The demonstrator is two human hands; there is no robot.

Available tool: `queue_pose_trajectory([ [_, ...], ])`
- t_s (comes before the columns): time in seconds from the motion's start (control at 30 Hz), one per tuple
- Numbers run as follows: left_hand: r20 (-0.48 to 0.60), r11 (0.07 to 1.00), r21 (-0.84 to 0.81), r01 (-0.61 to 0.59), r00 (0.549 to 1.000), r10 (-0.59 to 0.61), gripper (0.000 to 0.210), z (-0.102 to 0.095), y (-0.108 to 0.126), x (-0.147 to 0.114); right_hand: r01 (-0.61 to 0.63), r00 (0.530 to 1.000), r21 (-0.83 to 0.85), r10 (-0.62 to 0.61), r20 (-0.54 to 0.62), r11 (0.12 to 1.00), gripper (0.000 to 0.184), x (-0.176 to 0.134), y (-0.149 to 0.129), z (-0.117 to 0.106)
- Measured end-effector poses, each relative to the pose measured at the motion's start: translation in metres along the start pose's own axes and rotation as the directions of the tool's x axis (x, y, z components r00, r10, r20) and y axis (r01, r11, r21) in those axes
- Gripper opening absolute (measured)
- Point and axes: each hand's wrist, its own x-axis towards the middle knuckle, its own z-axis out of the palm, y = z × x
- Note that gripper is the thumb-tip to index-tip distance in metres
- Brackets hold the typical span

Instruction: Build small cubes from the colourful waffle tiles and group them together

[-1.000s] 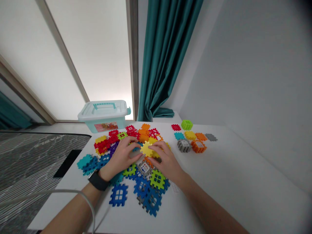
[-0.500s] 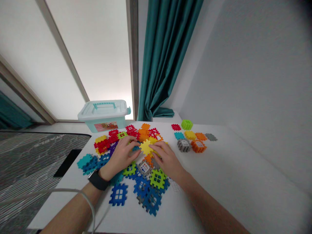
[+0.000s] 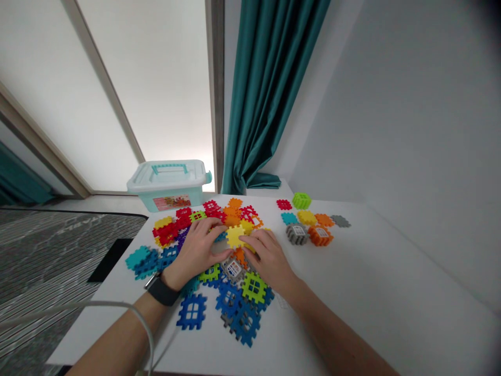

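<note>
A yellow interlocking building tile (image 3: 235, 236) with notched edges is held slightly raised over the pile. My right hand (image 3: 268, 256) has its fingers closed on the tile's right side. Beside the tile's left edge is my left hand (image 3: 201, 248), thumb and fingers apart; whether a fingertip touches the tile I cannot tell. Under and between the hands lie an orange tile (image 3: 240, 256), a grey tile with a window (image 3: 233, 268) and a lime green window tile (image 3: 254, 287). More yellow tiles (image 3: 246, 226) are partly hidden behind the held one.
Red tiles (image 3: 166, 233), blue tiles (image 3: 245, 319) and others spread over the white table (image 3: 332, 313). Right of them stand small stacks, among them grey (image 3: 296, 234) and orange (image 3: 321, 236). A lidded plastic box (image 3: 170, 185) sits behind. A pale cable (image 3: 143, 324) crosses my left forearm.
The thumb of my left hand has moved away from the fingers, down and right below the yellow tile. My right hand still holds the tile. The view has shifted slightly.
</note>
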Motion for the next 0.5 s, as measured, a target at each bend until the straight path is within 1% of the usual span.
queue_pose_trajectory([
  [0.1,-0.009,1.000,0.009,0.009,1.000,-0.009,0.043,-0.0005,-0.0003,0.0001,0.026,1.000,-0.011,-0.026,-0.010,1.000,0.021,0.0013,0.0006,-0.0021],
  [0.23,-0.023,0.999,-0.023,0.023,0.999,-0.023,0.042,0.0005,-0.0031,-0.0012,0.021,0.999,-0.021,-0.021,-0.041,1.000,0.022,0.0014,0.0044,-0.0044],
  [0.37,-0.032,0.998,-0.062,-0.010,0.999,0.008,0.042,0.0027,-0.0053,-0.0028,0.007,1.000,0.027,-0.007,0.001,1.000,0.028,-0.0001,0.0078,-0.0047],
  [0.5,-0.034,0.997,-0.075,-0.028,0.999,0.025,0.044,0.0043,-0.0053,-0.0032,0.003,1.000,0.062,-0.004,0.024,0.998,0.029,-0.0012,0.0081,-0.0042],
])
